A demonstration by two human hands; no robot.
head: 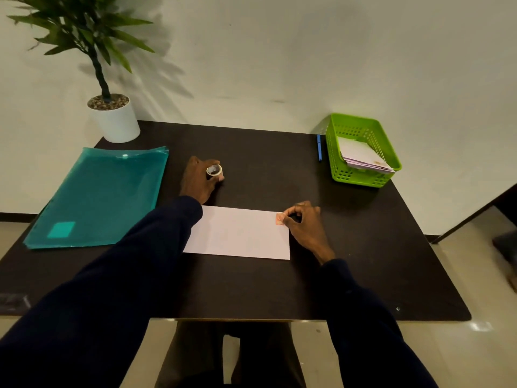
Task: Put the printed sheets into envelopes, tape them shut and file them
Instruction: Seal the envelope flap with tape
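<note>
The envelope (237,233) lies flat just left of my right hand (305,224), its long axis running across to my left wrist. My right fingers are curled, pinching a small tape piece (279,219) at the envelope's far right corner. My left hand (199,180), beyond the envelope, grips the roll (214,170). I judge the right is nearer for pressing the tape down. The basket (358,177) sits well beyond it.

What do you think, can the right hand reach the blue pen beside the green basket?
Probably yes. The right hand pinches a tape piece at the envelope corner, so it must let go first, but only bare table lies between it and the blue pen.
</note>
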